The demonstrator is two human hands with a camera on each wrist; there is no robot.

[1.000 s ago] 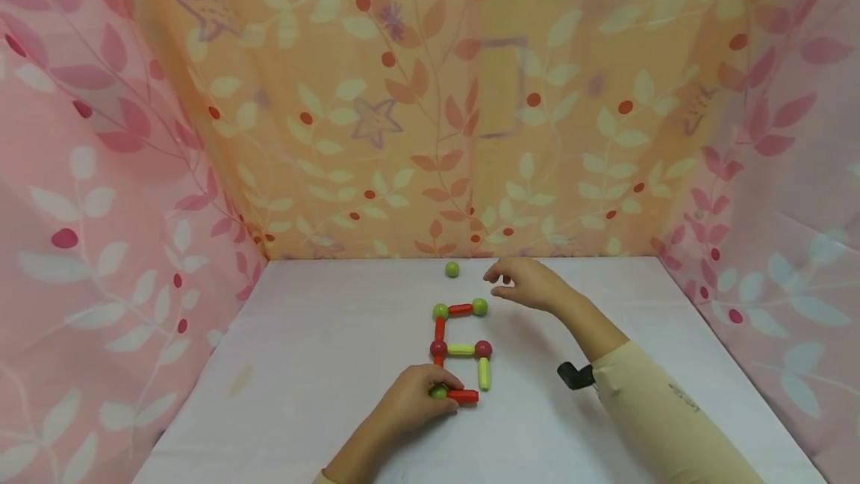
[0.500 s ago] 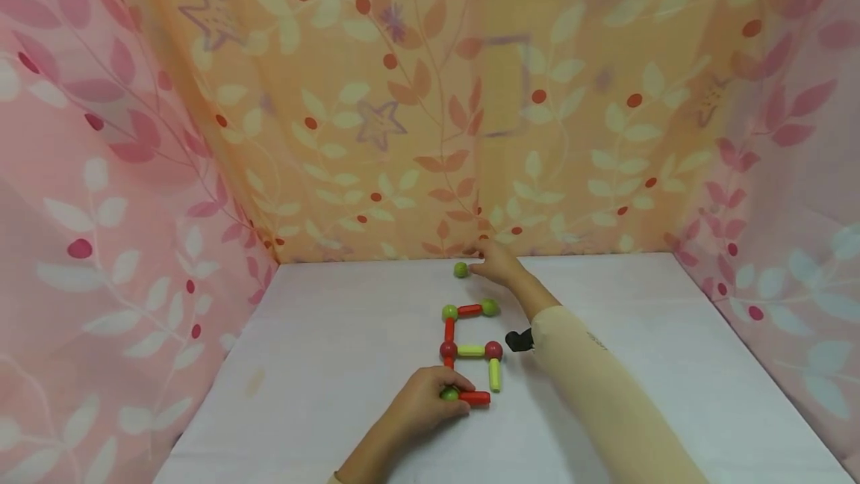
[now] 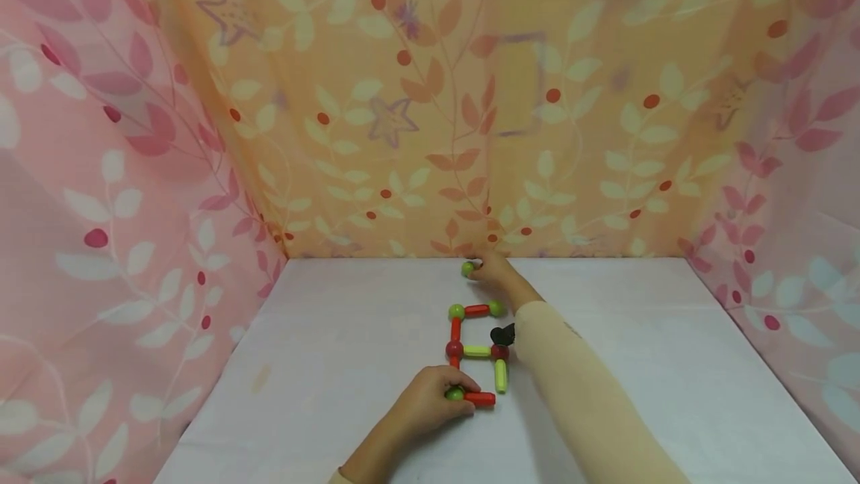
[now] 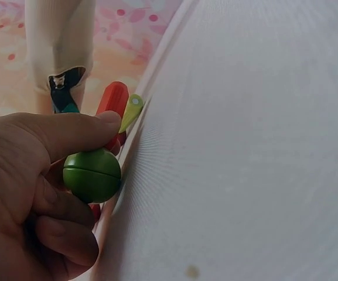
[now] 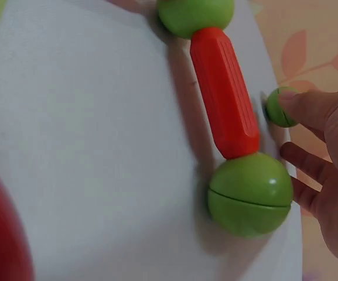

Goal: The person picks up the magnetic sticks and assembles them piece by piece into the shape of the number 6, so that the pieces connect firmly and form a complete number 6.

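Observation:
My left hand pinches a red magnetic stick where it joins a green ball, at the near end of a figure of sticks and balls. In the left wrist view the thumb lies across the red stick, just above the green ball. At the far edge of the table, my right hand pinches a separate green ball. The right wrist view shows the thumb on that ball, with the other fingertips partly hidden.
The figure continues away from me through a red ball, a yellow-green stick and a far green ball. Another yellow-green stick points towards me. The right sleeve passes beside it. Patterned cloth rises behind the table.
My right hand has reached forward and left to the far green ball and taken hold of it. The left hand keeps its grip on the near end; the head view has shifted slightly.

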